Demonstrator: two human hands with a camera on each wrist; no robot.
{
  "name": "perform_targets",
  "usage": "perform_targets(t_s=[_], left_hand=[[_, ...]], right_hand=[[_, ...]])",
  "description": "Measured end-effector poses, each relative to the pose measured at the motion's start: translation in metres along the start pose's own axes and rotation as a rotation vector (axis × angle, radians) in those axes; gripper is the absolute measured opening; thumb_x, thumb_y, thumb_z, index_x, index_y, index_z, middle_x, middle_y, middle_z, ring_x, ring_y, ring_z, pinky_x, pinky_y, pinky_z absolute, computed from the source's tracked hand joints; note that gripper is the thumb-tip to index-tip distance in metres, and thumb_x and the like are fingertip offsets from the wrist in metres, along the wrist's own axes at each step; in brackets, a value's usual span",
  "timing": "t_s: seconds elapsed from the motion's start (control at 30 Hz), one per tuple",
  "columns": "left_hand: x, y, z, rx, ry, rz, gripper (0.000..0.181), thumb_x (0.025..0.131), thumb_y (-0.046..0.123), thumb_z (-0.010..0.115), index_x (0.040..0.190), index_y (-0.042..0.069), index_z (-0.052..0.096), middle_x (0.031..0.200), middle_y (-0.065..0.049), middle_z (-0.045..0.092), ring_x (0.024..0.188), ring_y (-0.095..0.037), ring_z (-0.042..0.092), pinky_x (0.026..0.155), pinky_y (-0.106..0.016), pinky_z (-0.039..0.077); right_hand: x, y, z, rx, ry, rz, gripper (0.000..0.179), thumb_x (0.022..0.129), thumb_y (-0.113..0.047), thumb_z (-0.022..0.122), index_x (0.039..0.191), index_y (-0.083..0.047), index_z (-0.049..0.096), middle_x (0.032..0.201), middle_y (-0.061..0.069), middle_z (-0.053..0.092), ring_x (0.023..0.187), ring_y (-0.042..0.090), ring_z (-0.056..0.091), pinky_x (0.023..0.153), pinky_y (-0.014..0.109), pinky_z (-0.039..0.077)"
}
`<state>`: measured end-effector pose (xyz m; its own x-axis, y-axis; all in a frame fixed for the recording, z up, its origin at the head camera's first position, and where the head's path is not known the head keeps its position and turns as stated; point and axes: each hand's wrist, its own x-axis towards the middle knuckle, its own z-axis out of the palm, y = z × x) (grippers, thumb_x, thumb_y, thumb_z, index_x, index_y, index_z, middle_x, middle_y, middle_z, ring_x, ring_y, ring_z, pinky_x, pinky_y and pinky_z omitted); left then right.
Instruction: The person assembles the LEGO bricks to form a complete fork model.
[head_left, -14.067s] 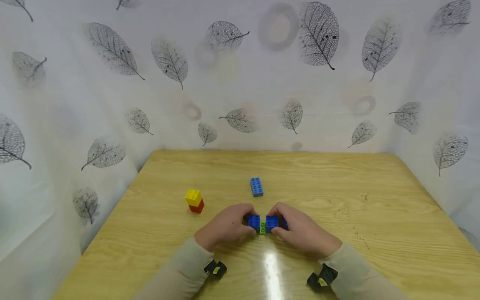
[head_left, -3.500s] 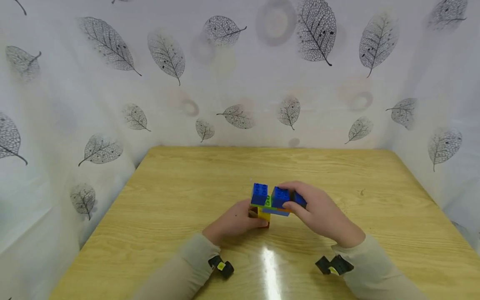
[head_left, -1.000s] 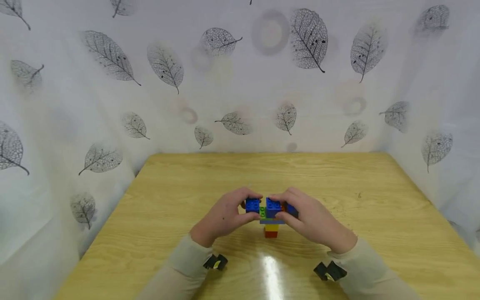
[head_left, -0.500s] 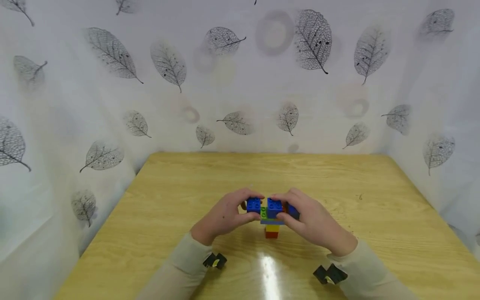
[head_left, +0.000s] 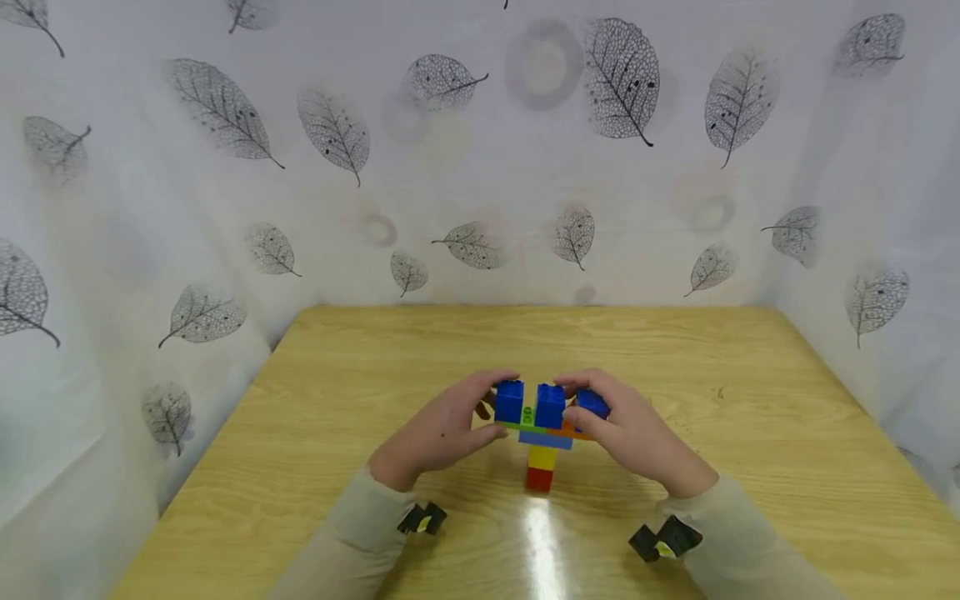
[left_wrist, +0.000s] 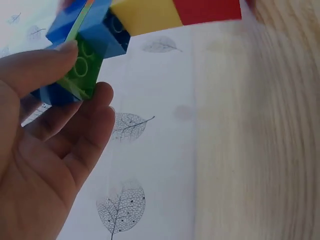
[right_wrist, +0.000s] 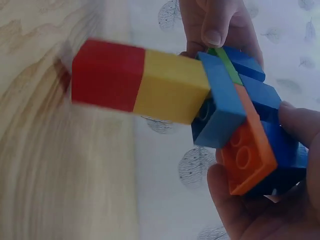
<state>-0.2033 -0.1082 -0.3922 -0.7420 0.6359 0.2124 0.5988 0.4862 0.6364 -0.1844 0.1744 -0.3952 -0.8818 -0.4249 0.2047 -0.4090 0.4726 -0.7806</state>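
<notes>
Both hands hold one toy brick structure between them. Its stem is a red brick (head_left: pixel 539 479) under a yellow brick (head_left: pixel 542 457). Across the stem sits a light blue brick (head_left: pixel 546 439), bearing a green plate (head_left: pixel 528 415) and an orange plate (right_wrist: pixel 252 155). Three dark blue bricks stand in a row on top, the middle one (head_left: pixel 550 407) between the hands. My left hand (head_left: pixel 446 425) pinches the green end, thumb under the green plate and fingers behind the left dark blue brick (head_left: pixel 509 402). My right hand (head_left: pixel 633 433) grips the orange end with its dark blue brick (head_left: pixel 592 403).
The wooden table (head_left: pixel 360 367) spreads under the structure, with a bright glare streak near its front. A leaf-printed white curtain (head_left: pixel 480 167) surrounds the back and sides. Black wrist cameras (head_left: pixel 666 539) sit on both sleeves.
Earlier the red-yellow stack and the light blue brick lay apart; now they are joined under the plates. Over the last half second the structure tilts back, showing more of its front and stem.
</notes>
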Motion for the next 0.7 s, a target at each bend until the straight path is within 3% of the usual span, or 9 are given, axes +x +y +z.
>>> perform_targets(t_s=[0.17, 0.37, 0.47, 0.7], left_hand=[[0.003, -0.003, 0.01, -0.017, 0.014, -0.042, 0.066, 0.092, 0.011, 0.075, 0.149, 0.016, 0.042, 0.13, 0.001, 0.053, 0.099, -0.014, 0.06, 0.087, -0.025, 0.052], [0.009, -0.015, 0.011, -0.053, 0.025, -0.147, 0.061, 0.092, 0.012, 0.076, 0.146, 0.017, 0.048, 0.125, 0.001, 0.057, 0.096, -0.015, 0.061, 0.085, -0.028, 0.053], [0.015, -0.025, 0.007, -0.079, 0.001, -0.223, 0.06, 0.092, 0.015, 0.075, 0.146, 0.018, 0.049, 0.125, 0.002, 0.059, 0.095, -0.015, 0.06, 0.084, -0.032, 0.053], [0.026, -0.049, 0.008, -0.074, -0.096, -0.359, 0.058, 0.092, 0.025, 0.076, 0.145, 0.021, 0.05, 0.133, 0.002, 0.059, 0.101, -0.015, 0.062, 0.089, -0.037, 0.052]], right_hand=[[0.001, 0.012, 0.001, 0.017, 0.009, 0.11, 0.042, 0.102, -0.039, 0.06, 0.139, -0.019, 0.054, 0.124, 0.005, 0.062, 0.1, 0.021, 0.063, 0.085, 0.037, 0.055], [0.005, 0.024, 0.002, 0.032, -0.042, 0.08, 0.061, 0.094, -0.028, 0.074, 0.146, -0.015, 0.045, 0.142, 0.009, 0.051, 0.111, 0.029, 0.059, 0.089, 0.04, 0.055], [0.01, 0.031, 0.003, -0.021, -0.07, 0.065, 0.069, 0.092, -0.021, 0.077, 0.149, -0.012, 0.04, 0.142, 0.008, 0.049, 0.108, 0.026, 0.06, 0.088, 0.037, 0.055], [0.029, 0.049, 0.006, -0.147, -0.115, 0.129, 0.062, 0.093, -0.02, 0.075, 0.147, -0.008, 0.046, 0.13, 0.005, 0.059, 0.105, 0.021, 0.062, 0.087, 0.038, 0.055]])
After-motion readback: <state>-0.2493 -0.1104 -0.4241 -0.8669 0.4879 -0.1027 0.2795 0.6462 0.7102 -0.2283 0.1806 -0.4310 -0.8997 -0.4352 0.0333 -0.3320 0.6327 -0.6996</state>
